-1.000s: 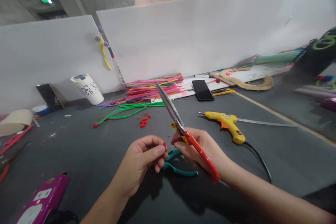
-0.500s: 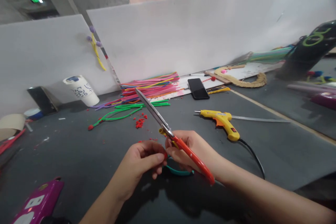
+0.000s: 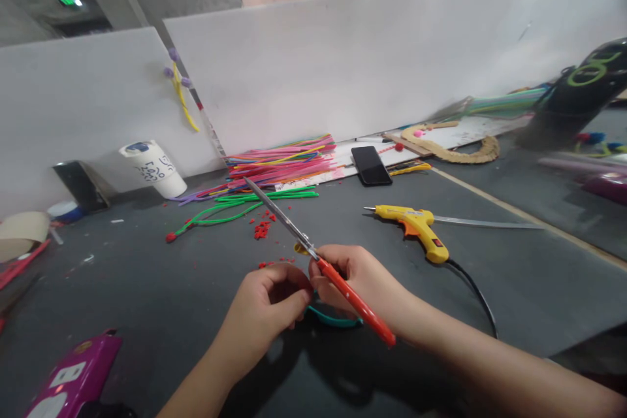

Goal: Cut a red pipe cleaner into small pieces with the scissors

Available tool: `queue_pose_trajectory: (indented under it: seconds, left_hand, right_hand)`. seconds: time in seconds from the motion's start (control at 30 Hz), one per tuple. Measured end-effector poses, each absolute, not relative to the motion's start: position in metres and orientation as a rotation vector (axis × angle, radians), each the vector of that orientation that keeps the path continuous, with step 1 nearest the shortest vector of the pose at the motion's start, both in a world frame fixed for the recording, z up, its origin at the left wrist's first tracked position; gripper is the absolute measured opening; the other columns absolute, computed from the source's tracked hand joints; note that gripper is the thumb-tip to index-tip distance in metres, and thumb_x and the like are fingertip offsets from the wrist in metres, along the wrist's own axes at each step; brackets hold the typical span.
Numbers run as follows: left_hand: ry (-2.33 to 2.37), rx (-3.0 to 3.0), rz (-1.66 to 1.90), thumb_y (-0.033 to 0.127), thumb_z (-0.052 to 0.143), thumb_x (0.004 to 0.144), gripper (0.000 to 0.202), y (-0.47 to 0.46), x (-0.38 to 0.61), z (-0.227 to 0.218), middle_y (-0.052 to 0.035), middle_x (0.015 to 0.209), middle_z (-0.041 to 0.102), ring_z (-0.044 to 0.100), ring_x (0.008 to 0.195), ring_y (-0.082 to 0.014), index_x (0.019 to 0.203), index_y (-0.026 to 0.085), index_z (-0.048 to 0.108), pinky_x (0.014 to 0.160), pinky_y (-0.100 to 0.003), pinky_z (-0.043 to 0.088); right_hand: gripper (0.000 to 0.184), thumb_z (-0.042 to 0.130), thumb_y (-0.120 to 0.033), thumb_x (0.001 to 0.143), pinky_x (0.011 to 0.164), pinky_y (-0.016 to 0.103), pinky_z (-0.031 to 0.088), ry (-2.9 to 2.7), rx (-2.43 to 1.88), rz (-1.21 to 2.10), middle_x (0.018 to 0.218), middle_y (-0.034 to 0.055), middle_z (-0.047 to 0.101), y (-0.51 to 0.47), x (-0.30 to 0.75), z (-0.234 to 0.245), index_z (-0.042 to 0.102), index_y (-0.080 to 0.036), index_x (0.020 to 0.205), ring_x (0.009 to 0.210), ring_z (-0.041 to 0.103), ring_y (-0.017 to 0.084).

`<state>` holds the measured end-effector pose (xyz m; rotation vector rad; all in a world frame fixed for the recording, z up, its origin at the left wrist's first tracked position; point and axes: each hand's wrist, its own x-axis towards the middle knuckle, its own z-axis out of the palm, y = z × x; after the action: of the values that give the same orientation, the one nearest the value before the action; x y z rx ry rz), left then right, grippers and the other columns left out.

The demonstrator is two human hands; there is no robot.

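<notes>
My right hand [image 3: 350, 274] is closed around a pair of scissors [image 3: 279, 212] with red handles. The blades look closed and point up and to the left, over the table. A small yellowish piece sits by the pivot. My left hand [image 3: 274, 300] is in a pinch, its fingertips touching or nearly touching my right fingers. From the left fingertips a curved teal pipe cleaner [image 3: 333, 321] runs below my right hand; the pinched end is hidden. Red fuzzy clippings [image 3: 262, 229] lie beyond the hands. Green pipe cleaners [image 3: 230, 206], one with a red tip, lie behind them.
A yellow hot glue gun [image 3: 411, 225] with a black cord lies at right. Behind are a pile of pink pipe cleaners [image 3: 279, 163], a black phone [image 3: 371, 166] and a white cup [image 3: 154, 170]. A purple power strip [image 3: 73, 375] sits front left. White panels [image 3: 343, 65] border the back.
The scissors have swung slightly, their tip lower and further left. My left fingertips have turned, so the red bit that showed at them is now hidden.
</notes>
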<state>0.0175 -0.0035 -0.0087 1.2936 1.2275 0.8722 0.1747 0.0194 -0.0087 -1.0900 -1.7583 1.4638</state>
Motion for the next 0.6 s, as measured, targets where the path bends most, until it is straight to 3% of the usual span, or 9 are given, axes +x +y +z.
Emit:
queue_pose_trajectory:
  seconds: [0.2, 0.43, 0.6]
  left_hand:
    - [1.262, 1.091, 1.150, 0.021, 0.067, 0.063, 0.009, -0.003, 0.015, -0.006, 0.0009, 0.052, 0.056, 0.048, 0.043, -0.0082, 0.067, 0.014, 0.062, 0.041, -0.018, 0.038]
    - [1.128, 0.943, 1.495, 0.019, 0.068, 0.066, 0.007, 0.002, 0.006, -0.004, 0.0016, 0.058, 0.060, 0.049, 0.046, -0.0050, 0.068, 0.015, 0.063, 0.039, -0.013, 0.037]
    - [1.041, 0.977, 1.548, 0.016, 0.066, 0.069, 0.002, 0.002, 0.003, -0.007, 0.0019, 0.057, 0.059, 0.049, 0.046, -0.0046, 0.070, 0.014, 0.066, 0.040, -0.013, 0.038]
  right_hand:
    - [0.018, 0.052, -0.032, 0.074, 0.048, 0.019, 0.030, -1.878, -1.133, 1.167, 0.056, -0.0057, 0.040, 0.020, 0.179, -0.009, 0.045, -0.018, 0.066, 0.052, 0.036, 0.008]
    - [0.033, 0.055, -0.052, 0.070, 0.047, 0.022, 0.025, -2.265, -1.369, 0.557, 0.054, -0.0043, 0.048, 0.014, 0.184, -0.014, 0.047, -0.020, 0.070, 0.048, 0.042, 0.012]
    - [0.040, 0.049, -0.059, 0.073, 0.049, 0.025, 0.025, -2.409, -1.388, 0.364, 0.063, 0.0019, 0.059, 0.014, 0.185, -0.024, 0.052, -0.019, 0.076, 0.054, 0.054, 0.018]
